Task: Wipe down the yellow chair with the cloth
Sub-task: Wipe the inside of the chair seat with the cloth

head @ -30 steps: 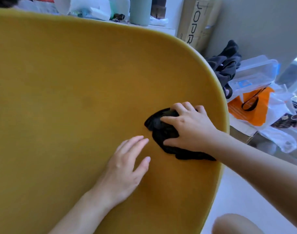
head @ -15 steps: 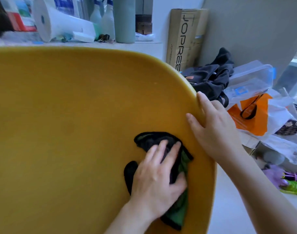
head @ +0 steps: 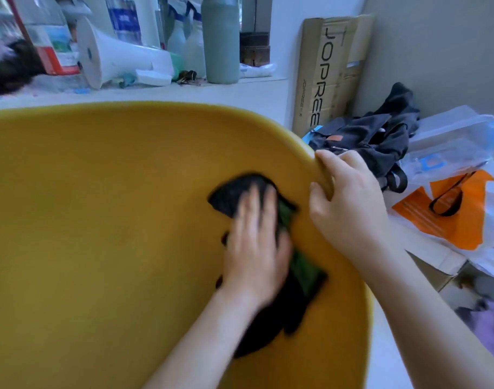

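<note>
The dark cloth (head: pixel 285 313) lies right of centre on the yellow chair (head: pixel 99 220), long axis running up-down the frame, more stretched than before. The left hand (head: pixel 254 248) presses it, fingers straight; the right hand (head: pixel 349 209) now curls round the rim.

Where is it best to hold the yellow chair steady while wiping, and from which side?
Probably the rounded right rim of the chair, coming from outside on the right, as the right hand does now. The edge looks thin enough for fingers to wrap over, and it lies close beside the cloth that the left hand presses flat.
</note>
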Demonstrator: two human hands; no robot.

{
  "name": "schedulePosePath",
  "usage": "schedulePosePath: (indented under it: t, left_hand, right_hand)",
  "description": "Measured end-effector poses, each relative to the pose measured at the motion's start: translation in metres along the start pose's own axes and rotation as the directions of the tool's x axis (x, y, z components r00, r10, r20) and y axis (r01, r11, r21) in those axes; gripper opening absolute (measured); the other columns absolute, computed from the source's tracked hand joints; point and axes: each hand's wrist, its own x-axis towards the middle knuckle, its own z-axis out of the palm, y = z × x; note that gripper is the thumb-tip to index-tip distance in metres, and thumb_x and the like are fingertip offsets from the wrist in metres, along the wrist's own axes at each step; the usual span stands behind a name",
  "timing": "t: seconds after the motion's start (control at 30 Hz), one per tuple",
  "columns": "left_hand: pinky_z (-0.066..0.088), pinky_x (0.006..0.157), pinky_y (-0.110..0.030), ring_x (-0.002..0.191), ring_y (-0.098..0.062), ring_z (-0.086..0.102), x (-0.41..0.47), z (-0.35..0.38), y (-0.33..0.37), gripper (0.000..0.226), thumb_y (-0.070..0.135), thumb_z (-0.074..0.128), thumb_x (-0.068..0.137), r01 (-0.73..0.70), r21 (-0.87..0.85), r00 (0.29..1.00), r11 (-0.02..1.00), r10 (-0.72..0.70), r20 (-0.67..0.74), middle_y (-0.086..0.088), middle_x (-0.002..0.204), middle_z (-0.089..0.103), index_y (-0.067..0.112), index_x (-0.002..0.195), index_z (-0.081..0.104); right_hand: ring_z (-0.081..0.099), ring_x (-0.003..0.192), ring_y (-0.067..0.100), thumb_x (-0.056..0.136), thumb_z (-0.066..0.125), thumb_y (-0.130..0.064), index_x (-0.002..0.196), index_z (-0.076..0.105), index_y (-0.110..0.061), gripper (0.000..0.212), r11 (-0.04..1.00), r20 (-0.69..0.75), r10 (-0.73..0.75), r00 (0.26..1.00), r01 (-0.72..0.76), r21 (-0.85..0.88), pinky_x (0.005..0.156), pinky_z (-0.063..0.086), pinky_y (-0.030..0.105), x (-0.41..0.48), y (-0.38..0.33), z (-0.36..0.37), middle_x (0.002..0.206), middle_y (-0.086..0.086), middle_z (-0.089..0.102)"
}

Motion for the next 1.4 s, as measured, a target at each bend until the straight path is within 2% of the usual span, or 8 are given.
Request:
schedulePosePath:
  t: [0.13,0.43,0.63,0.73,0.83,1.03,1.27,1.4]
  left_hand:
    - [0.029,0.11,-0.049,0.144,-0.018,0.02,-0.058,0.001,0.012,0.073,0.041,0.042,0.088,-0.345,0.099,0.933,0.934,0.329,0.148,0.001,0.157,0.019,0.029,0.152,0.01]
    - [0.018,0.117,-0.043,0.146,-0.021,-0.003,0.069,-0.028,-0.068,0.068,0.052,0.027,0.093,0.208,0.113,0.978,0.971,-0.205,-0.038,-0.001,0.16,-0.004,0.028,0.151,0.001]
    - [0.027,0.111,-0.05,0.144,-0.016,0.006,0.012,-0.011,-0.026,0.056,0.044,0.027,0.099,-0.317,0.206,0.946,0.926,0.293,0.141,0.005,0.157,0.005,0.031,0.149,0.004]
    - [0.027,0.112,-0.051,0.143,-0.019,0.012,0.074,-0.039,-0.093,0.062,0.048,0.031,0.095,-0.082,0.362,0.994,0.929,0.1,-0.032,0.001,0.159,0.014,0.032,0.15,0.008]
    - [0.02,0.114,-0.052,0.145,-0.029,0.01,0.106,-0.036,-0.085,0.064,0.046,0.028,0.095,0.246,0.162,0.941,0.956,-0.196,-0.275,-0.01,0.159,0.011,0.021,0.151,0.011]
    - [0.019,0.116,-0.046,0.145,-0.018,0.015,0.068,-0.023,-0.043,0.061,0.041,0.039,0.095,-0.282,0.311,0.956,0.907,0.294,0.01,-0.003,0.157,0.021,0.022,0.149,0.016]
    - [0.023,0.114,-0.049,0.143,-0.034,0.018,0.114,-0.062,-0.113,0.061,0.037,0.033,0.095,0.236,0.309,0.939,0.921,-0.135,-0.316,-0.015,0.156,0.02,0.015,0.15,0.019]
    - [0.024,0.114,-0.047,0.145,-0.03,0.014,0.073,-0.009,-0.039,0.065,0.029,0.041,0.092,-0.085,0.24,0.991,0.967,0.107,-0.077,-0.013,0.157,0.016,0.015,0.15,0.015]
  right_hand:
    - [0.052,0.104,0.026,0.09,0.054,-0.032,0.128,0.044,-0.023,0.04,0.999,0.125,0.009,0.992,-0.005,-0.032,0.081,0.039,0.034,0.042,-0.02,0.002,0.118,0.004,0.049]
    - [0.05,0.098,0.029,0.094,0.053,-0.024,0.132,0.05,-0.019,0.038,0.988,0.05,-0.066,0.997,0.073,-0.136,0.075,0.044,0.038,0.068,-0.033,0.03,0.11,0.008,0.046]
    - [0.05,0.092,0.03,0.093,0.055,-0.023,0.128,0.053,-0.018,0.035,0.982,-0.011,-0.088,0.996,0.085,-0.168,0.066,0.044,0.038,0.066,-0.031,0.035,0.104,0.009,0.047]
    - [0.05,0.095,0.032,0.092,0.054,-0.023,0.128,0.053,-0.018,0.036,0.983,-0.012,-0.074,0.997,0.071,-0.17,0.067,0.045,0.039,0.066,-0.031,0.039,0.105,0.009,0.047]
    - [0.051,0.092,0.031,0.092,0.053,-0.023,0.124,0.055,-0.018,0.033,0.979,-0.048,-0.076,0.996,0.065,-0.195,0.061,0.042,0.037,0.065,-0.03,0.043,0.101,0.008,0.047]
    - [0.052,0.094,0.034,0.097,0.039,-0.042,0.121,0.056,-0.019,0.037,0.982,-0.076,-0.06,0.995,0.045,-0.183,0.063,0.036,0.035,0.066,-0.031,0.043,0.099,0.009,0.047]
    - [0.051,0.092,0.034,0.095,0.047,-0.038,0.126,0.054,-0.016,0.039,0.982,-0.058,-0.05,0.997,0.039,-0.187,0.063,0.039,0.036,0.065,-0.033,0.042,0.101,0.011,0.047]
    - [0.052,0.09,0.038,0.093,0.049,-0.025,0.119,0.058,-0.013,0.031,0.984,-0.09,-0.041,0.995,0.025,-0.176,0.061,0.039,0.037,0.064,-0.033,0.044,0.097,0.014,0.048]
